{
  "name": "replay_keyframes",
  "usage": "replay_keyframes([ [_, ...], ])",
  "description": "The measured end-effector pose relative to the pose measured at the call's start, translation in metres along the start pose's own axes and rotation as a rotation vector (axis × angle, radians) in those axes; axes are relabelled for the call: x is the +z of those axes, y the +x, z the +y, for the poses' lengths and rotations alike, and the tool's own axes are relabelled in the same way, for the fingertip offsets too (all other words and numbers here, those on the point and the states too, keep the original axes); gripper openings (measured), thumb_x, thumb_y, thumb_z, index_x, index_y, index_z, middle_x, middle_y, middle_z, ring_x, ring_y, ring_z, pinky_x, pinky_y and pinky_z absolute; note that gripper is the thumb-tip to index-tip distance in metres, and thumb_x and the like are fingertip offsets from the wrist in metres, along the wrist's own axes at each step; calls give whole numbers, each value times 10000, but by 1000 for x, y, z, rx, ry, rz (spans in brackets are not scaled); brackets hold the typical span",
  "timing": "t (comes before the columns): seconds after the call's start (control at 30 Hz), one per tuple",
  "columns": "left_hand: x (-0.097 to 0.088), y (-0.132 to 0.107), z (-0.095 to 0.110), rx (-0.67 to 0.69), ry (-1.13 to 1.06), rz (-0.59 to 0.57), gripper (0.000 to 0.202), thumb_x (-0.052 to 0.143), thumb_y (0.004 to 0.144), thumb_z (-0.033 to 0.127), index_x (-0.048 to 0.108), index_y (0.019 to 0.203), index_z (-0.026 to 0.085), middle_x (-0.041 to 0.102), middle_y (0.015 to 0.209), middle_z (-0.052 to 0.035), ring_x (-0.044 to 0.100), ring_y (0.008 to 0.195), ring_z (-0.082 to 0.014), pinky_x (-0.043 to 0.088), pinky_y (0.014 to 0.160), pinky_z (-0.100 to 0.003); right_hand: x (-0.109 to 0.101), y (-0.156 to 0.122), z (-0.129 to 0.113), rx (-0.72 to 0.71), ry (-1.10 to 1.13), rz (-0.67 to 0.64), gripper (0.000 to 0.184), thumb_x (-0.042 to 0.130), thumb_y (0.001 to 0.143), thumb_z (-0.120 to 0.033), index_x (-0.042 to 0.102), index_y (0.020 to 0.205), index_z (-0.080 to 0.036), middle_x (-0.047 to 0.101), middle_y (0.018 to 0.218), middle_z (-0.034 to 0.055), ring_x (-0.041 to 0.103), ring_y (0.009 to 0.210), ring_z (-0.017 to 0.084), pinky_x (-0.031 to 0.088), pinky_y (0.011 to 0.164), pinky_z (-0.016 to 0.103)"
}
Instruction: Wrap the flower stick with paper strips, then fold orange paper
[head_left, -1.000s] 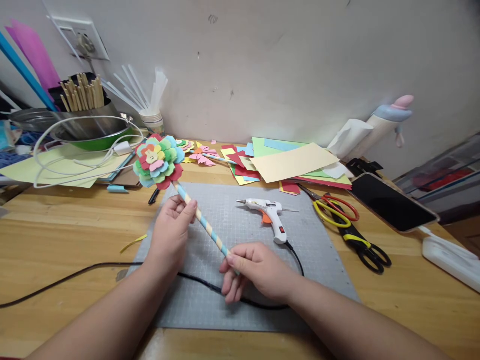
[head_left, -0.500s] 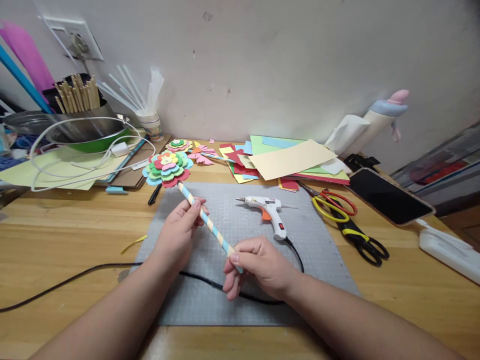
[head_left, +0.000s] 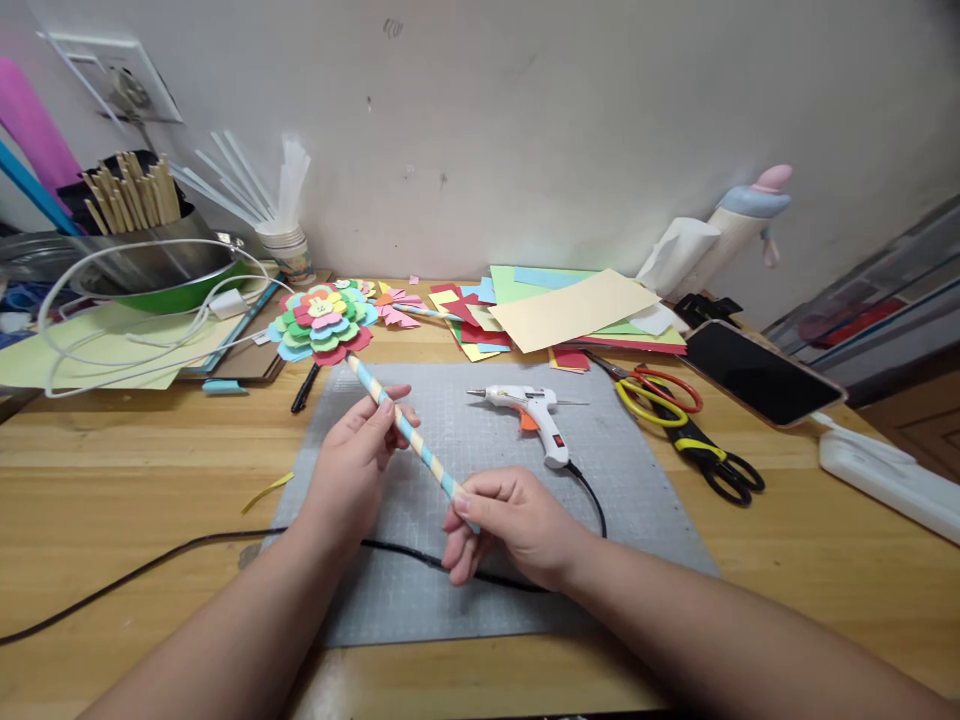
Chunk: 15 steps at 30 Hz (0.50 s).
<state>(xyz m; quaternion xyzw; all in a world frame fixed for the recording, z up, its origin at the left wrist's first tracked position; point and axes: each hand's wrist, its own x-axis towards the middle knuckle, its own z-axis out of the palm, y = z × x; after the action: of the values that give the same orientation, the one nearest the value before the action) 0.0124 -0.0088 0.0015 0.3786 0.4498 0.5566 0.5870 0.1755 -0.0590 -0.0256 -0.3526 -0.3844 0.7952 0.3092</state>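
Observation:
Both of my hands hold a paper flower (head_left: 322, 318) by its stick (head_left: 422, 447), which is wrapped in blue and cream stripes. Layered petals in blue, green, pink and red make up its head, tilted away at the upper left. My left hand (head_left: 360, 450) pinches the upper part of the stick. Around its lower end, the fingers of my right hand (head_left: 506, 520) are closed. Below them lies a grey cutting mat (head_left: 420, 620). A white glue gun (head_left: 532, 408) with an orange trigger rests on the mat, beyond my right hand.
Behind the mat lie coloured paper sheets (head_left: 574, 310) and a pink paper flower (head_left: 400, 307). Scissors (head_left: 675, 400), a phone (head_left: 765, 372) and a power strip (head_left: 889, 480) sit at the right. At the left are a white cable (head_left: 52, 330), a bowl (head_left: 150, 270) and a black cord (head_left: 150, 560).
The flower's head has risen slightly and turned, and the stripes on its stick have shifted. My hands keep their hold. The whole view has moved a little to the right.

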Motion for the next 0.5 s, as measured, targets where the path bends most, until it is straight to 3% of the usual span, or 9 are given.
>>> replay_keyframes([
  [0.1,-1,-2,2,65,74,8,313,659,767,351,640,1019,165,594,743,-23,445,637,-128,367,599,-252,2,-10,-15,45,-308,54,420,588,771,-582,584,760,-162,643,661,26,634,565,138,469,509,252],
  [0.17,-2,-3,2,100,105,2,307,646,780,342,642,1036,172,592,739,-18,446,634,-125,373,600,-249,-5,-25,-39,-37,-721,98,401,508,853,-535,608,729,-167,614,616,21,612,566,140,445,532,259],
  [0.23,-3,-3,1,81,79,-16,311,646,778,329,642,1047,173,595,741,-16,452,623,-118,380,589,-246,-24,-45,-71,-201,-1022,327,393,462,888,-491,624,723,-174,633,669,37,605,623,151,435,602,278],
  [0.3,-3,-2,1,38,37,-25,321,655,765,315,640,1048,164,597,741,-18,456,612,-113,381,571,-242,-56,-62,-102,-165,-1253,661,383,418,909,-439,636,744,-172,648,726,63,597,663,169,415,615,284],
  [0.33,-3,-2,1,22,23,-25,322,657,762,311,639,1044,158,596,736,-19,456,609,-112,379,563,-240,-75,-68,-114,-61,-1394,833,374,418,907,-425,644,752,-170,648,733,73,589,668,178,398,608,286],
  [0.37,-3,-1,1,10,15,-22,317,655,761,311,638,1037,154,593,730,-19,454,607,-112,377,557,-237,-95,-72,-122,88,-1552,919,343,429,902,-410,658,803,-176,654,775,85,586,701,192,386,618,292],
  [0.43,-2,-1,2,0,17,-13,300,646,767,313,637,1019,151,583,714,-18,447,601,-113,371,547,-235,-135,-74,-129,203,-1627,975,225,490,850,-250,681,874,-134,657,869,147,582,769,234,373,658,323],
  [0.5,-2,-1,2,-4,25,-5,283,636,772,318,636,1002,154,573,697,-15,446,596,-118,367,540,-237,-167,-70,-125,241,-1696,968,217,531,792,-168,676,932,-85,629,961,207,570,867,265,364,702,334],
])
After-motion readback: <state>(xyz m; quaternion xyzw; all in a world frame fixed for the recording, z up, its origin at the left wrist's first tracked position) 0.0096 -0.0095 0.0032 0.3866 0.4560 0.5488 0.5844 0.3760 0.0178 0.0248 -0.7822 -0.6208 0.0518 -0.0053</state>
